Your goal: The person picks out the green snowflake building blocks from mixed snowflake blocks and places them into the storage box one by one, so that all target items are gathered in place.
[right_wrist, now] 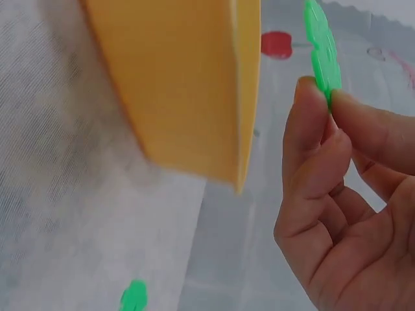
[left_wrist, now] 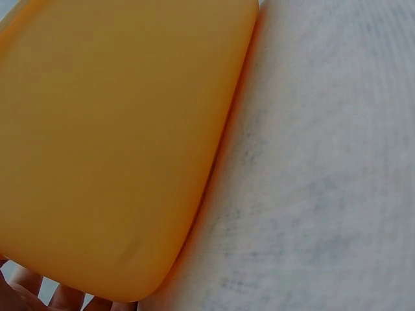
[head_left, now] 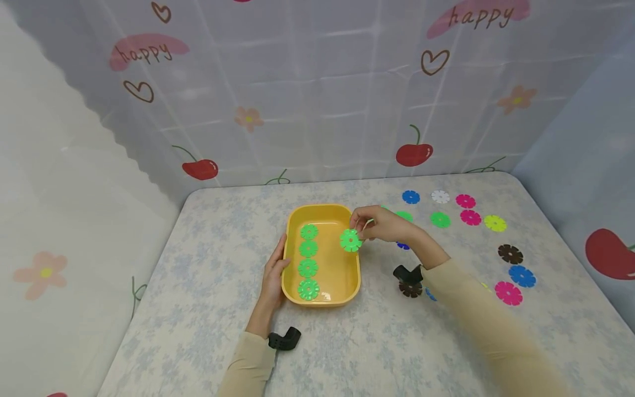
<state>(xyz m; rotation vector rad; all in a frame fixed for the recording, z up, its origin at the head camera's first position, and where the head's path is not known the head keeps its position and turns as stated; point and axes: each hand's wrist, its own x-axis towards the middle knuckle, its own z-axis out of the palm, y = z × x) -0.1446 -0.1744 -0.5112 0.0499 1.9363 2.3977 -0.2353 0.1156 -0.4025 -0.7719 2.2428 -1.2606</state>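
Observation:
A yellow plastic tray (head_left: 331, 275) stands on the table, with several green notched discs (head_left: 308, 268) in a column along its left side. My left hand (head_left: 273, 275) holds the tray's left wall, thumb at the rim; in the left wrist view its fingers (left_wrist: 65, 297) show at the tray's edge. Between thumb and fingertips my right hand (head_left: 379, 223) pinches another green notched disc (head_left: 350, 240) above the tray's right rim. The right wrist view has that disc (right_wrist: 322, 52) edge-on, raised beside the tray wall (right_wrist: 175, 84).
Right of the tray lie loose notched discs: blue (head_left: 410, 197), white (head_left: 440, 197), pink (head_left: 465, 201), green (head_left: 440, 220), yellow (head_left: 495, 223) and brown (head_left: 510, 254). My right forearm (head_left: 476, 314) partly covers some. A printed curtain (head_left: 322, 127) hangs behind the table.

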